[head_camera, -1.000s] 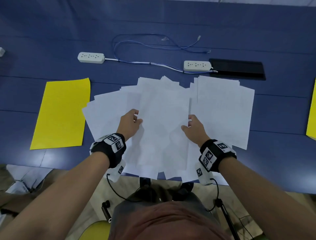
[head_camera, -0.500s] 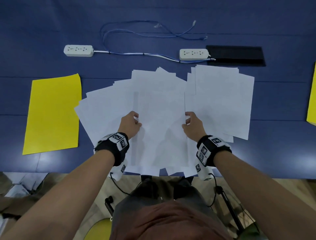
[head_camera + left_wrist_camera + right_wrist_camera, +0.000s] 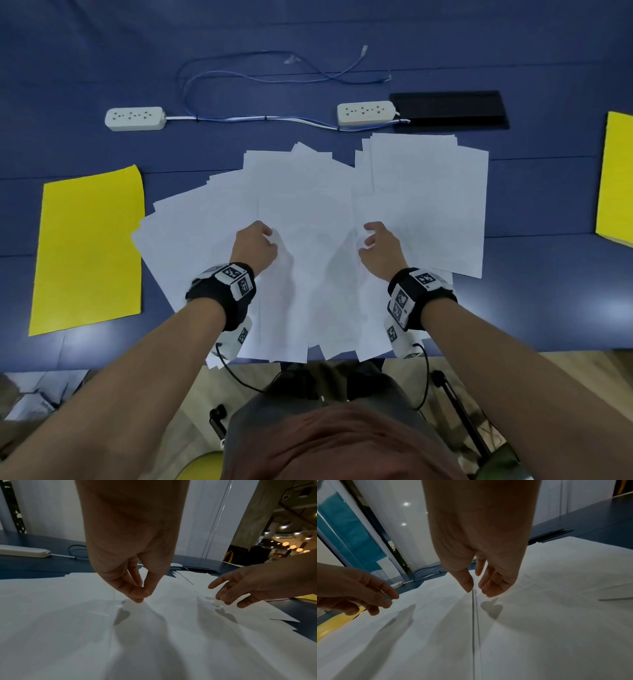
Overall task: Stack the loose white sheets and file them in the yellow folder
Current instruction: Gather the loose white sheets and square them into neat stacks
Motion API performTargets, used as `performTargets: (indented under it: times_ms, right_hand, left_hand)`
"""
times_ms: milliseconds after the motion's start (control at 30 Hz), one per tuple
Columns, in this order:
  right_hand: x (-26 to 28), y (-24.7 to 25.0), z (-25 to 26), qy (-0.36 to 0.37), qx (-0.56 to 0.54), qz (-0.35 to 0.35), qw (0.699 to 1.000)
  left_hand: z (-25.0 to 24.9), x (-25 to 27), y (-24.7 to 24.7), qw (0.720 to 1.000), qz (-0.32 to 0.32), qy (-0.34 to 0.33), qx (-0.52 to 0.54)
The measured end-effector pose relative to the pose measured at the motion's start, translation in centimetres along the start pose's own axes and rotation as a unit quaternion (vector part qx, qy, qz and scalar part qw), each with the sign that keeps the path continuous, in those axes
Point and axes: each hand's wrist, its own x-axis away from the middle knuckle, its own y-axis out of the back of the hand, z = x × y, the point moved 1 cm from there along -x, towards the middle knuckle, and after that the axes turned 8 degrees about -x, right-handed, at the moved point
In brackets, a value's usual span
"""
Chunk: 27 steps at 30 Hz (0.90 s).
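Several loose white sheets (image 3: 308, 192) lie fanned out over the blue table (image 3: 308, 68), overlapping each other. The yellow folder (image 3: 89, 250) lies flat and closed to their left. My left hand (image 3: 265, 233) is over the left edge of the middle sheet, thumb and forefinger pinched together at the paper (image 3: 141, 597). My right hand (image 3: 368, 236) hovers just above that sheet's right edge (image 3: 473, 615). Its thumb and fingers are loosely curled and apart (image 3: 476, 591), holding nothing. Both hands cast shadows on the paper below them.
Two white power strips (image 3: 135, 119) (image 3: 364, 113) with a blue cable (image 3: 260, 78) lie beyond the sheets, beside a black panel (image 3: 448, 109). A second yellow folder (image 3: 616, 178) sits at the right edge. The sheets overhang the table's near edge (image 3: 102, 359).
Both hands gripped the side edges of the middle sheet earlier. The right hand has since let go and lifted slightly, and the left has closed into a fingertip pinch. The sheets have stayed put.
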Motion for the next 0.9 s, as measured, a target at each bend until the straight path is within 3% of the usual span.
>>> performTargets:
  times_ms: [233,633,900]
  right_hand:
    - [-1.7,5.1,-0.1,0.011,0.001,-0.038,0.999]
    - [-5.1,15.5,-5.4,-0.083,0.032,-0.11,0.99]
    - [-7.8,18.9,-7.1,-0.179,0.033,-0.144,0.973]
  left_hand:
    - [-7.4,-1.6,-1.7,0.997,0.005,-0.07,-0.035]
    - [-20.0,-4.9,-9.2,0.982,0.05,-0.158,-0.088]
    - [-23.9,-7.6,-12.1,0.972,0.091,-0.123,-0.179]
